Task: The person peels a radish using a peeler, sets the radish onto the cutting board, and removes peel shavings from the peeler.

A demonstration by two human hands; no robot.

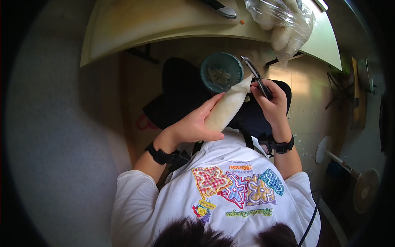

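Observation:
My left hand [196, 122] is wrapped round a long white radish [227, 106], held at a slant over my lap with its narrow end pointing up and to the right. In my right hand [270, 102] is a vegetable peeler [257, 77] with a dark handle, its metal head just beside the radish's tip. Past the radish, on the floor between my knees, stands a teal bin [204, 79] with pale peelings [219, 76] inside.
A table [135, 24] spans the top. On it lie a clear plastic bag of white radishes [284, 35], a dark-handled tool [224, 11] and a small orange scrap [242, 22]. A white fan [366, 189] stands at right. White bits lie on the floor [304, 103].

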